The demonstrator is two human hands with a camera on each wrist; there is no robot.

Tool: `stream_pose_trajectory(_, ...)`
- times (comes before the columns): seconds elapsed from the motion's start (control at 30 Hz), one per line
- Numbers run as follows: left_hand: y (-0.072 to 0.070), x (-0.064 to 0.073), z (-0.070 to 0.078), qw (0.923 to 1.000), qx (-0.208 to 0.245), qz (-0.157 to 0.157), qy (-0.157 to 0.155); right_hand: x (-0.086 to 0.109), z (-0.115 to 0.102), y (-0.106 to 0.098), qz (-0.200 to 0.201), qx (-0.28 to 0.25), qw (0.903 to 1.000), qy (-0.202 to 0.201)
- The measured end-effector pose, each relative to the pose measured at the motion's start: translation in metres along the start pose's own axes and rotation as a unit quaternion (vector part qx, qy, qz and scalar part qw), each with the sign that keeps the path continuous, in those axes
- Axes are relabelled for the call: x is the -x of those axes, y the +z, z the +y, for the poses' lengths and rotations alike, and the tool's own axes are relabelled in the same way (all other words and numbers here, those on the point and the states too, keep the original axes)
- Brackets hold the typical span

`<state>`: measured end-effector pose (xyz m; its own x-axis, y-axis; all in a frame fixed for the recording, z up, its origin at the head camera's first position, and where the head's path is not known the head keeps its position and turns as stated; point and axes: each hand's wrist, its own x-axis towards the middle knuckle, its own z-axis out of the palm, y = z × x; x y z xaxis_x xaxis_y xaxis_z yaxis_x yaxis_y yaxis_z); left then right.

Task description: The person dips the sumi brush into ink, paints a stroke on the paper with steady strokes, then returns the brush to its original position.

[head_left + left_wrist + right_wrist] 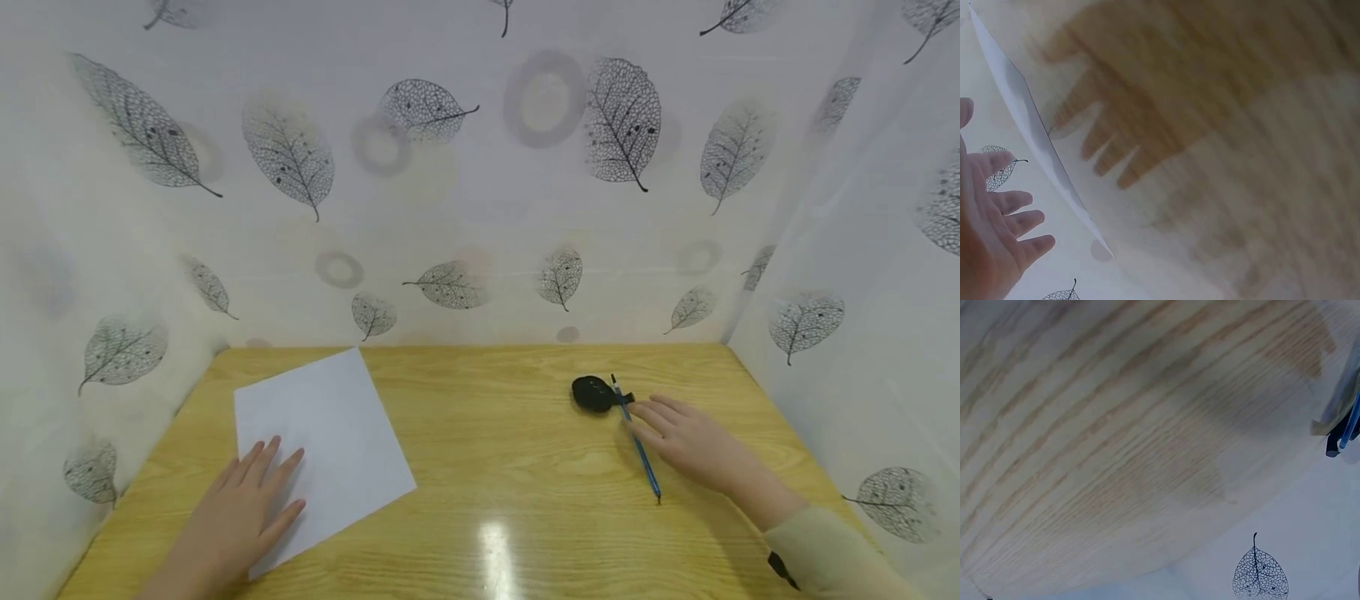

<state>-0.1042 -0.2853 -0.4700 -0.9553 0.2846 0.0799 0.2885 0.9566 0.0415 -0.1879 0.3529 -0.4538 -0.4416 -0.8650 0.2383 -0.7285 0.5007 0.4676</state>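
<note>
**Left hand (236,508) over a white four-sided sheet of paper (337,450), right hand (690,442) beside a slim blue pen-like stick with dark ends (641,450)**

Head view: The sheet lies turned at an angle on the left of a yellowish wood-grain table (480,450). The left hand is over its near left part, fingers straight and spread wide, gripping nothing; whether they touch the paper I cannot tell. On the right, the stick lies across the narrow end of a rounded black object (592,394). The right hand, fingers extended and close together, has its tips at the stick and that narrow end; contact cannot be made out. A pale sleeve (832,550) covers the right forearm. White sheeting printed with dark skeleton leaves (480,200) surrounds the table.

Left wrist view: The fingers are spread, the sheet shows as a slanting sliver, and a brown hand-shaped patch (1122,106) marks the tabletop.

Right wrist view: Mostly blurred wood grain; part of the blue stick shows at the right edge. The hand's state cannot be told here.
</note>
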Motion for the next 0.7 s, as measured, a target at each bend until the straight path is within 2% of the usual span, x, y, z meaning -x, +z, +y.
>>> stream_pose_trajectory(0.23, 0.004, 0.001, -0.001, 1.0000, 0.001, -0.006, 0.004, 0.001, -0.005, 0.003, -0.019, 0.003, 0.9998, -0.001)
stream_pose_trajectory(0.47, 0.008, 0.004, -0.001, 0.9997, 0.012, -0.019, 0.013, 0.000, -0.004, 0.012, 0.016, -0.001, 0.9996, -0.025)
stream_pose_trajectory(0.7, 0.011, 0.006, -0.004, 0.9993, 0.014, -0.031, 0.016, -0.002, -0.007, 0.014, 0.020, 0.013, 0.9983, -0.054)
